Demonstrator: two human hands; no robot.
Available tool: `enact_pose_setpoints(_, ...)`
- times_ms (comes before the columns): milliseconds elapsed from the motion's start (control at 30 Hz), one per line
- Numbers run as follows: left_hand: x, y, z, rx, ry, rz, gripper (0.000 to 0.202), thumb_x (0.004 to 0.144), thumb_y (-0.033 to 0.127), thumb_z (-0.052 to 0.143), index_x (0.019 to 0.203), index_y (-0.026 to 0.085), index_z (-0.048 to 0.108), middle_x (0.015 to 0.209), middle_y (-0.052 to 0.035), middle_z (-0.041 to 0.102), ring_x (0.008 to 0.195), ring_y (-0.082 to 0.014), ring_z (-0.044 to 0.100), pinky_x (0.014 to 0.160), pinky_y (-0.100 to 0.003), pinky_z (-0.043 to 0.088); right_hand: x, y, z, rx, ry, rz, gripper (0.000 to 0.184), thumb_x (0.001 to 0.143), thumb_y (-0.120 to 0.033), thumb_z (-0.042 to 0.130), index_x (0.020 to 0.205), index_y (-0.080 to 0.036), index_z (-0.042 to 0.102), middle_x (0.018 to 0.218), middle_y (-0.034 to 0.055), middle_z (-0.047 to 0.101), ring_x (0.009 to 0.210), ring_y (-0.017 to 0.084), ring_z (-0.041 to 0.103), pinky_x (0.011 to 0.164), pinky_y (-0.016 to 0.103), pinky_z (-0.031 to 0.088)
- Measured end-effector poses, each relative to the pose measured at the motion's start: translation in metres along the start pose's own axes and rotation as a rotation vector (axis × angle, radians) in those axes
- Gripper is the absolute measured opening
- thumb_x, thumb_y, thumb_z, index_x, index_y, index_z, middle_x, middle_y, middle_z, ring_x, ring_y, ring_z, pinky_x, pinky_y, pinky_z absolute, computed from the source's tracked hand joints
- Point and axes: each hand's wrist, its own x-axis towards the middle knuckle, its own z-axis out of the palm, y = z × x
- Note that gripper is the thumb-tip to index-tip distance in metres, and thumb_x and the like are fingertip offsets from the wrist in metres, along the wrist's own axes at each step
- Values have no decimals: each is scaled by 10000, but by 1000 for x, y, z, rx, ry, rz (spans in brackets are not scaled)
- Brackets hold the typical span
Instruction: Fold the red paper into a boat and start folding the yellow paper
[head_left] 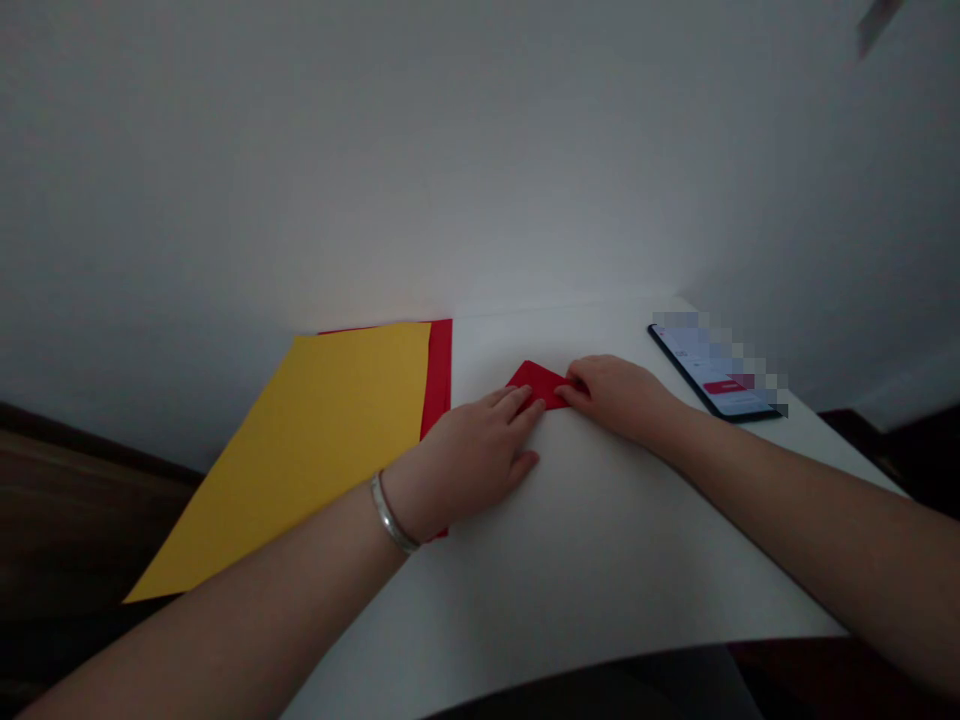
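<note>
The right hand [619, 395] has its grip pinched on the right corner of the folded red paper [541, 377]; the left hand [476, 450], fingers extended, rests on its left part, on the white surface [592, 530]. Left, a yellow sheet [322, 430] overlaps red paper [441, 365]; right, a smartphone [694, 368].

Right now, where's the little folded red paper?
The folded red paper is just right of the head view's middle, on the white table, left hand partly over it, right hand at its right corner.

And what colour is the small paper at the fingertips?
The small paper is red, clearest in the head view.
</note>
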Motion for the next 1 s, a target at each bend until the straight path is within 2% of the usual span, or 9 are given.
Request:
enact_pose_setpoints(200,0,-2,1,0,-15,3,551,953,370,414,1433,101,378,1496,-165,381,1374,-275,375,1108,-397,353,0,3,0,47,0,11,311,902,-446,476,808,-193,632,819,68,667,753,205,582,641,313,382)
enact_pose_setpoints(400,1,2,0,32,-33,-16,588,954,408,418,1429,63,378,1494,-185,375,1390,-284,346,1122,-398,326,1,1,-2,57,-8,46,322,890,-464,491,781,-193,626,786,64,660,706,198,567,606,312,363)
enact_pose_setpoints(567,0,2,7,83,16,19,610,958,444,381,1424,50,385,1486,-194,384,1378,-308,355,1142,-421,276,1,0,-2,51,2,41,309,899,-446,485,799,-193,632,803,71,671,730,203,582,623,314,373)
enact_pose_setpoints(767,3,-3,17,44,94,-14,623,934,464,407,1439,101,372,1479,-177,397,1343,-332,384,1110,-476,302,0,0,0,44,29,7,286,899,-404,482,782,-187,627,793,73,675,730,206,589,640,317,386)
enact_pose_setpoints(867,6,-7,20,0,106,-23,633,926,483,417,1441,118,370,1504,-181,351,1394,-333,304,1138,-481,251,0,0,-1,35,34,-11,278,900,-380,473,808,-177,640,797,82,677,742,215,595,656,325,393)
enact_pose_setpoints(1000,10,-12,23,-69,36,-12,684,942,495,389,1496,122,243,1568,-178,204,1457,-303,152,1169,-469,187,-1,-1,-2,37,26,-19,274,905,-346,456,831,-171,653,803,87,686,746,217,601,668,328,401)
